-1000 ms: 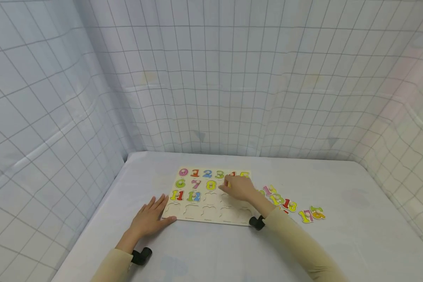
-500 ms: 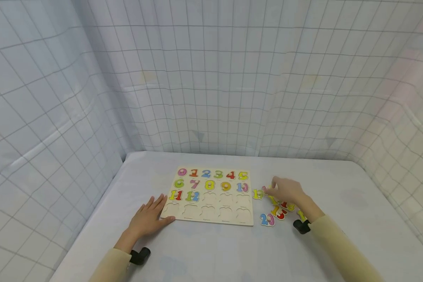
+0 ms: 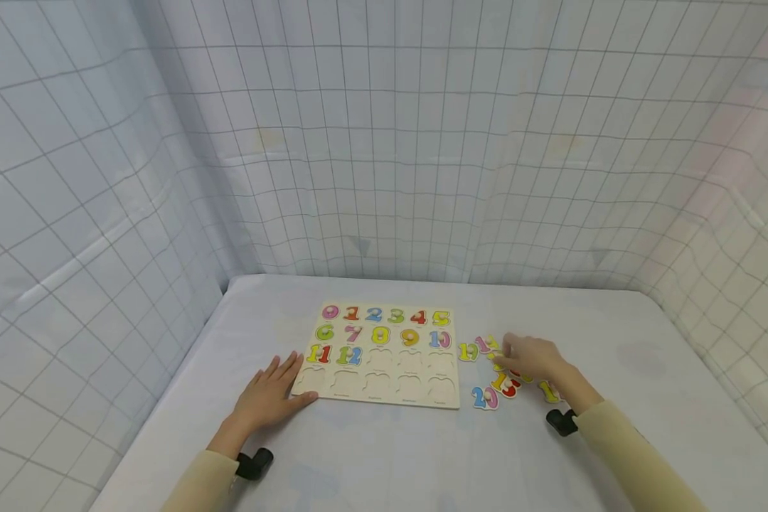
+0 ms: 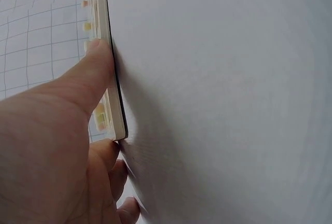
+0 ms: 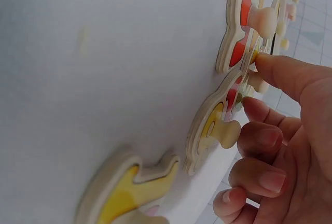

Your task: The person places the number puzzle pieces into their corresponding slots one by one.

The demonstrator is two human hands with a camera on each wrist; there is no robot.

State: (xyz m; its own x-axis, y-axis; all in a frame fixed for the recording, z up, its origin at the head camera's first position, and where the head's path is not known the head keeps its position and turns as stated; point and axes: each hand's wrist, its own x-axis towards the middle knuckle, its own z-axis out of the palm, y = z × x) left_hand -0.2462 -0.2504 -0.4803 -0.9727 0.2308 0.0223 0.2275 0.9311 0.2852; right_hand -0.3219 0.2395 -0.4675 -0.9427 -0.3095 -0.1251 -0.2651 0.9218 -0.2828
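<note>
My left hand [image 3: 272,400] rests flat at the near left corner of the wooden number puzzle board [image 3: 358,397], fingers spread. In the left wrist view its thumb lies on the board's edge [image 4: 116,117]. To the right of the board, my right hand [image 3: 532,357] is over the loose number pieces. Its thumb and index finger are on either side of a yellow-and-green number piece's knob [image 5: 257,82], seeming to pinch it; the hand covers most of that piece. Close by lie the 15 piece [image 3: 505,385], the red-and-yellow 13 piece [image 5: 211,125] and a yellow piece [image 5: 132,190].
More loose pieces surround the right hand: the 19 [image 3: 468,352], the 14 [image 3: 486,345] and the 20 [image 3: 485,398]. Pieces 0 to 12 sit in the board; its other recesses show bare wood. White grid-lined curtains [image 3: 384,178] stand behind and beside the table [image 3: 384,462].
My right hand has moved off the board, rightward to the loose pieces, then slightly right and nearer. The 9 and 10 now show in the board. My left hand has kept its place.
</note>
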